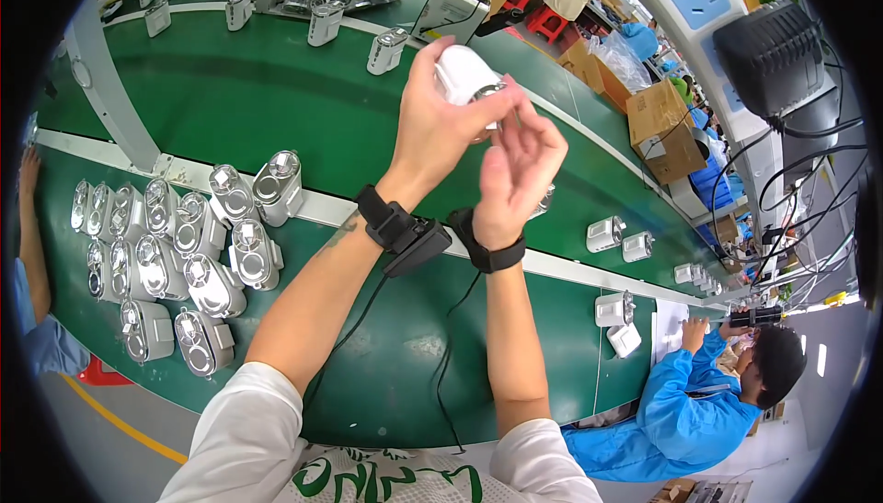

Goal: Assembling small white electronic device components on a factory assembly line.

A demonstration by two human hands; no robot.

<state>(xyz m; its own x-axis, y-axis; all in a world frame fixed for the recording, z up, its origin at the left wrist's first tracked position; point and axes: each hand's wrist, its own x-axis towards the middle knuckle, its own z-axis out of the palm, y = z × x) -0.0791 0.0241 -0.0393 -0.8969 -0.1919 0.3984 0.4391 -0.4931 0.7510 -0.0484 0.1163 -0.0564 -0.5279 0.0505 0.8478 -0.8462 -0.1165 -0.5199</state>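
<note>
Above the green conveyor belt, my left hand is closed round the body of a white device with a rounded end and a shiny silver end. My right hand is raised beside it, its bent fingertips at the silver end; the fingers partly hide that end. Both wrists wear black bands. Several more white devices with silver faces and round rings stand grouped on the green table to my left.
More devices stand along the belt's far side, others to the right. A metal post rises at left. A co-worker in blue sits at right; another person's arm shows at left. A power strip with a black adapter hangs upper right.
</note>
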